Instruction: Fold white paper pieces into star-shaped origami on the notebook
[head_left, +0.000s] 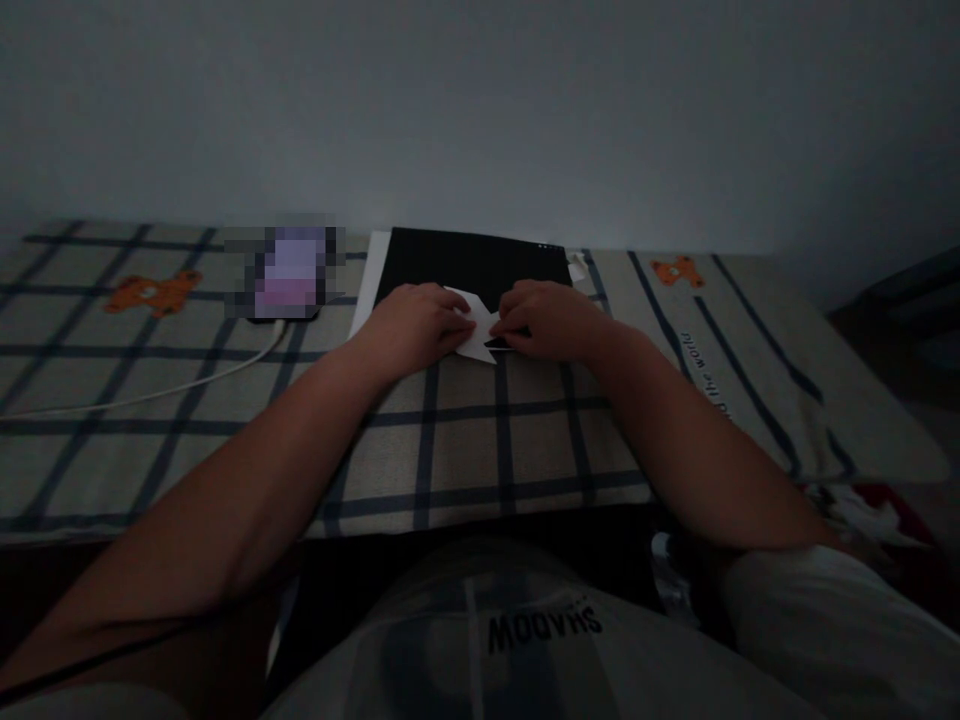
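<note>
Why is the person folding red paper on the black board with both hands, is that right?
Not quite: the paper is white, not red. The head view shows the left hand and the right hand both pressing it at the black board's near edge.

folded sheet (478, 335): white paper, matt
board (472, 265) behind sheet: black, smooth (slight sheen)
cover (465, 440) under sheet: checked woven cloth, matt
cable (150, 392) left of sheet: white, smooth plastic
</note>
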